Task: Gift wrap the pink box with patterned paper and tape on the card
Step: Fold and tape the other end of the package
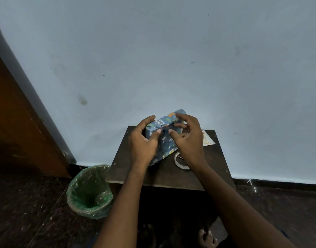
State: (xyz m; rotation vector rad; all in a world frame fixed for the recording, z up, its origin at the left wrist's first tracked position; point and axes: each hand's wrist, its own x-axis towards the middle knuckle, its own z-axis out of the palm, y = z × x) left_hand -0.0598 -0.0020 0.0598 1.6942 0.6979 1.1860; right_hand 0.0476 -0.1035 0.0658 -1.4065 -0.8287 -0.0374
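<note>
The box [167, 143], covered in blue patterned paper, stands tilted on the small dark table [164, 173]; no pink shows. My left hand [144, 140] grips its left side, thumb across the near face and fingers over the far top corner. My right hand [187, 138] hovers at the box's right, fingers curled, fingertips touching the paper near the top fold. The white card [208, 138] with yellow writing lies flat at the table's back right. A tape roll [178, 162] lies on the table, partly hidden under my right wrist.
A green-lined waste bin [90, 191] stands on the dark floor left of the table. A brown wooden door [19, 126] is at the far left. The pale blue wall [171, 59] rises right behind the table. Bare feet [207, 237] show below.
</note>
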